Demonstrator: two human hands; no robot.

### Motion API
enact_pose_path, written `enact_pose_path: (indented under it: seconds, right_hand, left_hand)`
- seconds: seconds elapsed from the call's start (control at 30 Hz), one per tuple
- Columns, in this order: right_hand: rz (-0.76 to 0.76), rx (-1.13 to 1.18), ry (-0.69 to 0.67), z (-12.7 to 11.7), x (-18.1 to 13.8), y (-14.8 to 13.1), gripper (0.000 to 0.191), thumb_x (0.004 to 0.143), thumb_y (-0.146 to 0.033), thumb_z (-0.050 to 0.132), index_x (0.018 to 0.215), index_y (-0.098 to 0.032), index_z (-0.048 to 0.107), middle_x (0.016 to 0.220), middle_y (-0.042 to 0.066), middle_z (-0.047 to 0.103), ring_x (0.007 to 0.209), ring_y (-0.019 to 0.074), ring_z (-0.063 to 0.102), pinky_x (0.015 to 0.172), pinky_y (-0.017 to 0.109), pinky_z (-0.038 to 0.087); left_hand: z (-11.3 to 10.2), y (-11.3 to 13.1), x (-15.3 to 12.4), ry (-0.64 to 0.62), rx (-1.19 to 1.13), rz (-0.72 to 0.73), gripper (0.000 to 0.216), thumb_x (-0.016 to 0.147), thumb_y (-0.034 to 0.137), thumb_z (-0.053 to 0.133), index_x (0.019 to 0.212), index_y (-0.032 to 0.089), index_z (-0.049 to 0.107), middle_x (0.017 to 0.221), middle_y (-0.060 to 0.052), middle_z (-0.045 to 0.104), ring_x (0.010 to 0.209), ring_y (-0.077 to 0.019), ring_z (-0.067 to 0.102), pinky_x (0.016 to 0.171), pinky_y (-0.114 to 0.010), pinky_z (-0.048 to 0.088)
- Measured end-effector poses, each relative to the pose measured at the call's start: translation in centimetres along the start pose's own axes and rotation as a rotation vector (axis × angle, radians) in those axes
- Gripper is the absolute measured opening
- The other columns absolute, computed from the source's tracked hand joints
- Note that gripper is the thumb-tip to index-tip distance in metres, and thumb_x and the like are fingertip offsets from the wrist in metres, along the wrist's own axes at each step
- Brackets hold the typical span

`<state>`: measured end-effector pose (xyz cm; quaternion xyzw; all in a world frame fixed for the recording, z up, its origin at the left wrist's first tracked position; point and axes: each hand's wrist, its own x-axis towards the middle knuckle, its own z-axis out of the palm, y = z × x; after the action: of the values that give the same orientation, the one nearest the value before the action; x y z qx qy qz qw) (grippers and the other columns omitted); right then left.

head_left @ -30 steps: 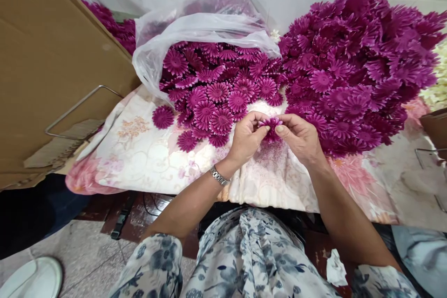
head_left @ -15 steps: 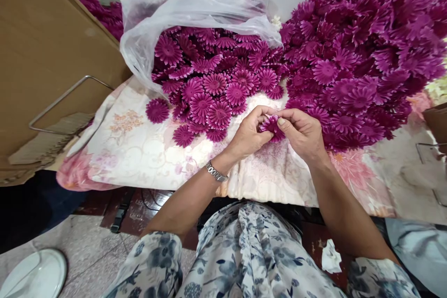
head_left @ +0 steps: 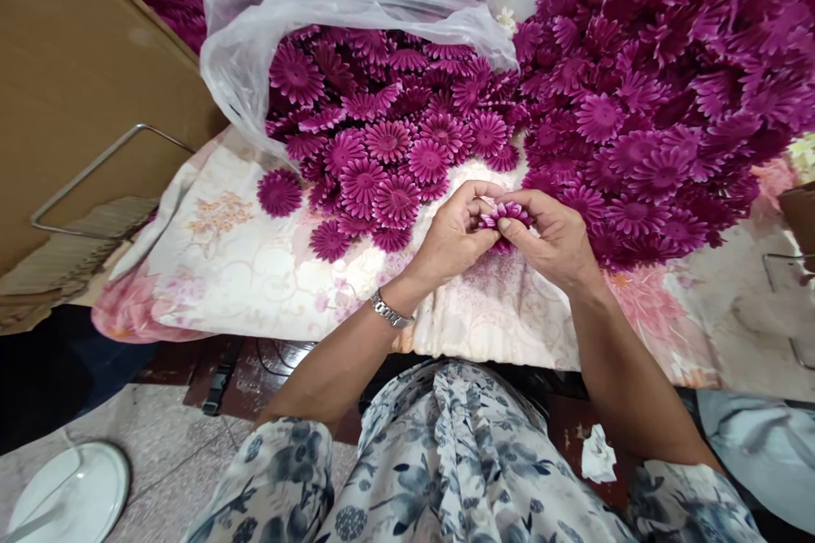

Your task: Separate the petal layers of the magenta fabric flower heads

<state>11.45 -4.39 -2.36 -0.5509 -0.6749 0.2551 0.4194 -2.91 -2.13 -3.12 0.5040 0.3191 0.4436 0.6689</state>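
Both hands meet over the front of the cloth-covered table. My left hand point(head_left: 455, 229), with a metal watch at its wrist, is closed with its fingertips on a purple artificial flower point(head_left: 509, 214). From the other side my right hand point(head_left: 553, 236) pinches the same flower between thumb and fingers. The fingers hide part of its petals. Just behind and left, loose purple flower heads point(head_left: 388, 140) spill from a clear plastic bag point(head_left: 238, 72). Close to my right hand rises a large heap of purple flower heads point(head_left: 649, 119).
A cardboard box point(head_left: 95, 85) with a metal wire handle stands at the left. Floral cloth point(head_left: 255, 288) covers the table. One flower head point(head_left: 278, 193) lies apart near the bag. Crumpled white tissue point(head_left: 598, 454) lies below at the right, and a round white object point(head_left: 70, 488) at lower left.
The flower has tilted in my fingers, showing more petals above my right thumb. Both hands stay together on it. The whole view has shifted slightly.
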Motion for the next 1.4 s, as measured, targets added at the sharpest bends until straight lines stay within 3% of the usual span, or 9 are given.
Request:
enact_pose_path:
  seconds: [0.2, 0.37, 0.67, 0.8, 0.9, 1.03, 1.2, 1.3, 1.4]
  right_hand:
    - [0.046, 0.198, -0.097, -0.5, 0.0, 0.6, 0.025, 0.079, -0.023, 0.057, 0.103, -0.017, 0.062, 0.084, 0.001, 0.066, 0.073, 0.0111, 0.060, 0.067, 0.026, 0.048]
    - [0.071, 0.294, -0.080, -0.4, 0.0, 1.0, 0.024, 0.079, -0.024, 0.059, 0.102, -0.017, 0.061, 0.084, 0.001, 0.067, 0.073, 0.0106, 0.061, 0.067, 0.026, 0.049]
    - [0.030, 0.197, -0.035, -0.3, -0.2, 0.4, 0.022, 0.079, -0.021, 0.057, 0.100, -0.018, 0.063, 0.079, -0.001, 0.066, 0.068, 0.0098, 0.060, 0.063, 0.024, 0.047]
    - [-0.025, 0.018, 0.137, -0.3, -0.1, 0.3, 0.018, 0.079, -0.022, 0.057, 0.096, -0.018, 0.063, 0.077, -0.001, 0.067, 0.065, 0.0106, 0.060, 0.062, 0.024, 0.048]
    - [-0.113, -0.230, 0.346, -0.3, 0.0, 0.4, 0.012, 0.079, -0.022, 0.057, 0.090, -0.020, 0.063, 0.077, 0.001, 0.067, 0.063, 0.0121, 0.059, 0.062, 0.026, 0.048]
    - [-0.384, -0.463, 0.455, 0.1, -0.1, 0.7, 0.012, 0.081, -0.016, 0.054, 0.091, -0.019, 0.061, 0.077, 0.005, 0.067, 0.071, 0.0160, 0.060, 0.066, 0.028, 0.048]
    - [-0.705, -0.566, 0.241, 1.1, -0.6, 0.6, 0.018, 0.078, -0.015, 0.059, 0.096, -0.017, 0.061, 0.087, 0.009, 0.068, 0.084, 0.0194, 0.060, 0.075, 0.034, 0.049]
    - [-0.738, -0.489, 0.115, 1.7, -0.5, 0.5, 0.019, 0.077, -0.018, 0.063, 0.096, -0.018, 0.061, 0.093, 0.008, 0.069, 0.086, 0.0195, 0.061, 0.077, 0.036, 0.050]
    - [-0.696, -0.396, 0.195, 1.7, -0.4, -0.1, 0.018, 0.077, -0.015, 0.062, 0.095, -0.017, 0.062, 0.091, 0.008, 0.069, 0.085, 0.0185, 0.062, 0.075, 0.034, 0.051]
  left_hand:
    - [-0.5, 0.0, 0.3, 0.046, -0.091, -0.045, 0.034, 0.060, 0.006, 0.058, 0.092, 0.018, 0.054, 0.072, 0.003, 0.055, 0.059, -0.0062, 0.048, 0.053, -0.020, 0.035]
    - [-0.7, -0.2, 0.3, 0.030, -0.089, -0.015, 0.028, 0.065, 0.015, 0.064, 0.092, 0.017, 0.057, 0.075, 0.002, 0.057, 0.067, -0.0073, 0.052, 0.064, -0.020, 0.041]
    - [-0.5, -0.5, 0.4, -0.020, 0.144, 0.016, 0.034, 0.062, 0.008, 0.062, 0.094, 0.018, 0.058, 0.090, 0.001, 0.059, 0.080, -0.0104, 0.054, 0.072, -0.022, 0.041]
    - [-0.8, -0.4, 0.3, 0.078, 0.146, 0.066, 0.036, 0.063, 0.004, 0.058, 0.096, 0.018, 0.057, 0.089, 0.000, 0.058, 0.080, -0.0098, 0.054, 0.074, -0.022, 0.042]
    - [-0.6, -0.1, 0.1, 0.287, 0.146, 0.156, 0.017, 0.070, 0.012, 0.060, 0.086, 0.018, 0.057, 0.079, 0.001, 0.057, 0.071, -0.0079, 0.053, 0.067, -0.020, 0.043]
    - [0.2, 0.2, -0.1, 0.096, -0.125, -0.139, 0.020, 0.076, 0.035, 0.061, 0.078, 0.016, 0.056, 0.068, -0.001, 0.058, 0.058, -0.0097, 0.053, 0.054, -0.023, 0.045]
    - [0.4, 0.7, 0.2, 0.154, -0.535, -0.285, 0.016, 0.078, 0.029, 0.059, 0.087, 0.016, 0.060, 0.074, -0.001, 0.061, 0.059, -0.0074, 0.052, 0.051, -0.019, 0.042]
    - [0.0, 1.0, 0.4, 0.198, -0.543, -0.277, 0.019, 0.076, 0.016, 0.057, 0.094, 0.016, 0.063, 0.072, -0.001, 0.062, 0.059, -0.0074, 0.053, 0.053, -0.018, 0.040]
    - [-0.3, 1.1, 0.4, 0.249, -0.449, -0.227, 0.020, 0.073, 0.013, 0.058, 0.092, 0.015, 0.064, 0.069, 0.000, 0.062, 0.060, -0.0082, 0.055, 0.058, -0.019, 0.043]
